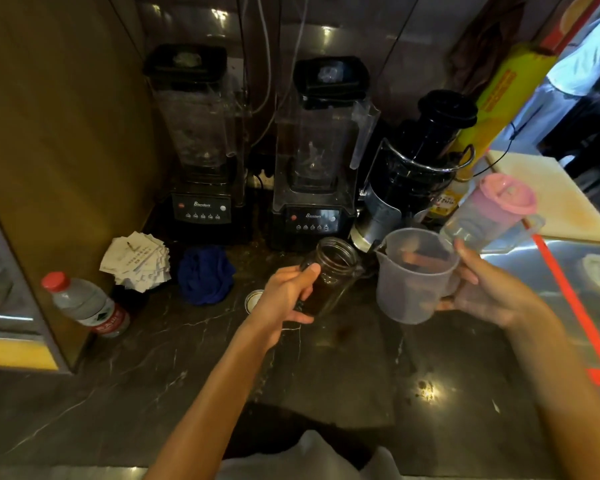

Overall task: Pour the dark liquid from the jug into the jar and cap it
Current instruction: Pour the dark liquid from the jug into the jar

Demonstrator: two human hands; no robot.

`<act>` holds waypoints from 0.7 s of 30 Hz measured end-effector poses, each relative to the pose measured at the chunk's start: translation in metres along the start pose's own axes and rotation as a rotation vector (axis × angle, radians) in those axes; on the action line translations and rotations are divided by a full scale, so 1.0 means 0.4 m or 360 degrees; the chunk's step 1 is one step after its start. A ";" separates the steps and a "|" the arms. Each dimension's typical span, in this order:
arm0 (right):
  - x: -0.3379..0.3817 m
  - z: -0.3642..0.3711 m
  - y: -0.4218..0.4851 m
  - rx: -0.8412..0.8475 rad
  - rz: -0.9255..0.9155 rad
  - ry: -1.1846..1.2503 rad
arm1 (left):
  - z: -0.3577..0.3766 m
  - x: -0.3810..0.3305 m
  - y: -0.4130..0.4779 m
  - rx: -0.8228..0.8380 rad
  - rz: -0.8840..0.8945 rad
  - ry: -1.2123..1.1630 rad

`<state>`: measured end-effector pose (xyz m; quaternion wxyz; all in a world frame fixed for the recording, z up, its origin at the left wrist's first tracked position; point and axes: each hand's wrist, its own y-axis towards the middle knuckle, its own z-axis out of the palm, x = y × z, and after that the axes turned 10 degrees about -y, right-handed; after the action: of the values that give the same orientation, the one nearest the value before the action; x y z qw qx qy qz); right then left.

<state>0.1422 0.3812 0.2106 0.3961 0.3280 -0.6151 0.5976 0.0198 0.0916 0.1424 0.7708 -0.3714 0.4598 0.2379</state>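
Observation:
My left hand (284,296) grips a clear glass jar (329,275) that holds dark liquid in its lower part; the jar's mouth is uncovered and it leans a little to the right. A translucent plastic measuring jug (413,282) is held by its handle in my right hand (482,289), upright, just right of the jar, its spout facing the jar. Little liquid shows inside the jug. A round metal lid (254,300) lies flat on the dark counter (326,375), partly hidden behind my left wrist.
Two blenders (201,140) (321,150) and a black juicer (416,168) stand along the back. A blue cloth (205,275), a stack of paper slips (136,261) and a water bottle (87,304) are at left. A pink-lidded pitcher (496,206) and a cutting board (548,199) are at right.

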 end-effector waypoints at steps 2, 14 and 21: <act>-0.032 0.018 -0.004 -0.0007 -0.0048 0.0039 | -0.007 0.004 -0.004 -0.0011 -0.0021 0.0011; 0.042 0.039 -0.015 -0.0120 -0.0184 -0.0525 | 0.004 0.004 -0.059 -0.0097 -0.0084 0.0012; 0.228 0.057 -0.013 -0.0145 -0.0162 -0.1386 | 0.050 -0.024 -0.065 -0.0051 0.0043 0.0267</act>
<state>0.1016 0.3647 0.2937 0.1429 0.5614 -0.7335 0.3556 0.0444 0.0911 0.1661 0.7202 -0.3961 0.5238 0.2237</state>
